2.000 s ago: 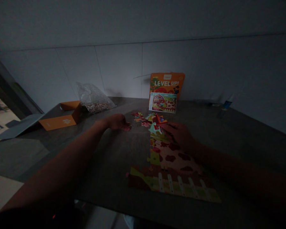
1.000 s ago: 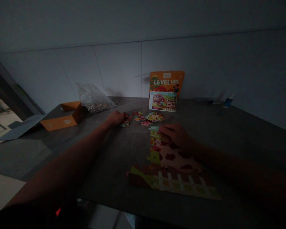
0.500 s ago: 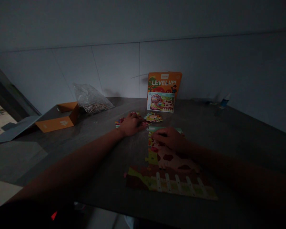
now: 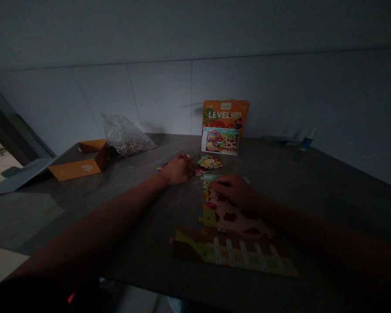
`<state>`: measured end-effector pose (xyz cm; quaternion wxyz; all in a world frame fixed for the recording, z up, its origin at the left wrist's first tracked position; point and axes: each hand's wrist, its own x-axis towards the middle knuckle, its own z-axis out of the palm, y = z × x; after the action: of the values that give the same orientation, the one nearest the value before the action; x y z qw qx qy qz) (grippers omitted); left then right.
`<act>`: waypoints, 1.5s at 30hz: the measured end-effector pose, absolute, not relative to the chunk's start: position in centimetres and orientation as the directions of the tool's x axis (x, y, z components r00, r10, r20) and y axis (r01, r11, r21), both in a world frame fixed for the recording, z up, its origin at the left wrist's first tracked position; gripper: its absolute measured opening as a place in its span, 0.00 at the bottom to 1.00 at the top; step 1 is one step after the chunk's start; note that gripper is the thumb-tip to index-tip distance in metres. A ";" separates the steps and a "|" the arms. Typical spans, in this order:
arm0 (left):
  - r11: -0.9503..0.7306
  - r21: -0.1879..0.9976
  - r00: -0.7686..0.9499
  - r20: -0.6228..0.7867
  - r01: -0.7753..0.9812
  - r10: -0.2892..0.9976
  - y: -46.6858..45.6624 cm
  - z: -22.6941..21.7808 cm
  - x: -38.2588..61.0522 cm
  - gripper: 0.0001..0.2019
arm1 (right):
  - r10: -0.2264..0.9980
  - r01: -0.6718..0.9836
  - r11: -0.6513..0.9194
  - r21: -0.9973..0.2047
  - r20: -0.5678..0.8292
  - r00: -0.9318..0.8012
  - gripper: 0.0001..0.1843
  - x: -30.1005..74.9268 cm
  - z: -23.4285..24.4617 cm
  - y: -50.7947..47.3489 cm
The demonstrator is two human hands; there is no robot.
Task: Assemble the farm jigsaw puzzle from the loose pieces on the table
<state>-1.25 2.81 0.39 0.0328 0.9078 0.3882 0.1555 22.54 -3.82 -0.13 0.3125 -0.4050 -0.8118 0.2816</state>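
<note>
Your left hand (image 4: 178,169) has shifted right since a second ago, fingers curled over the loose pieces (image 4: 210,162); your right (image 4: 232,188) still rests, loosely bent, atop the tabletop puzzle (image 4: 230,226). Either grip: cannot tell.

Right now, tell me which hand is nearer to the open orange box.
Left. The left hand is to the right of the orange box, at the loose puzzle pieces; the right hand is farther right, over the joined puzzle.

The tabletop (image 4: 280,174) between right hand (image 4: 231,188) and bottle (image 4: 307,141) is passable, but the picture card (image 4: 220,141) blocks straight ahead.
</note>
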 end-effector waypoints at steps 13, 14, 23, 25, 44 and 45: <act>-0.668 0.300 0.609 0.273 0.681 0.744 2.4 0.5 -0.7 0.12 | 0.712 0.627 0.700 -0.342 0.254 -0.655 0.14 22.0 -0.1 -5.7; -0.678 0.282 0.624 0.265 0.679 0.735 2.4 0.6 -0.8 0.13 | 0.724 0.643 0.688 -0.337 0.252 -0.642 0.13 21.9 0.0 -5.9; -0.445 0.065 0.422 0.223 0.893 0.879 1.3 0.9 -0.4 0.20 | 0.817 0.533 0.557 -0.637 0.306 -0.488 0.11 22.4 -0.8 -4.4; -0.414 0.046 0.392 0.239 0.909 0.888 1.2 0.7 -0.1 0.22 | 0.863 0.494 0.493 -0.717 0.329 -0.384 0.11 22.6 -0.9 -3.7; -0.319 0.888 0.335 0.205 0.332 0.920 -0.4 1.8 0.9 0.25 | 0.730 0.589 0.677 -0.441 0.297 -0.616 0.14 22.5 -0.6 -4.6; -0.332 0.885 0.368 0.204 0.327 0.907 -0.4 1.7 0.8 0.25 | 0.724 0.602 0.683 -0.413 0.282 -0.629 0.14 22.5 -0.4 -4.8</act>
<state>0.78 -0.39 1.72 0.3928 0.7278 0.4241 0.3689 22.46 -4.82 -0.38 0.2173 -0.3720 -0.8913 0.1413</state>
